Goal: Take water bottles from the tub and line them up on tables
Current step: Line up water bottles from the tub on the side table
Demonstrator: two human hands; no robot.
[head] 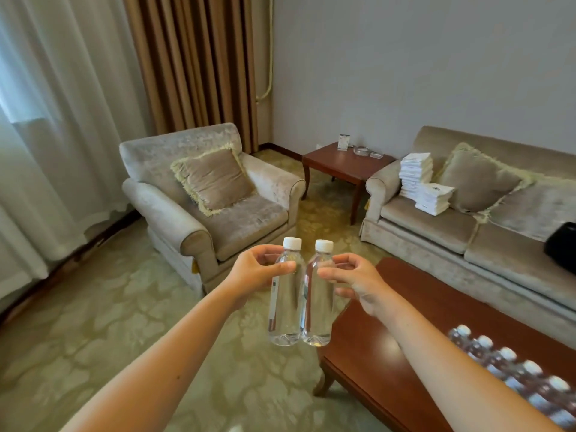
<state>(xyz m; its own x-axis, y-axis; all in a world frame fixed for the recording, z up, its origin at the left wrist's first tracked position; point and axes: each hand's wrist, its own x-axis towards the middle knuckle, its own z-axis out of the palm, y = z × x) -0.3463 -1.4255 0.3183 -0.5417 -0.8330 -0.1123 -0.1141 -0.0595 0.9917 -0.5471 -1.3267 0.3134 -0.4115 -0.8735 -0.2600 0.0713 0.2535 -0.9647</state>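
Left hand (260, 271) grips left bottle (285, 310), right hand (357, 283) grips right bottle (318, 313), both upright, touching; tabletop (436, 307) lies lower right, nearer right hand.

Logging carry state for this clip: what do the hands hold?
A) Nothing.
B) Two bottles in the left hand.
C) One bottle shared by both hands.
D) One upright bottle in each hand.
D: the left hand grips the left bottle, the right hand the right bottle, both upright.
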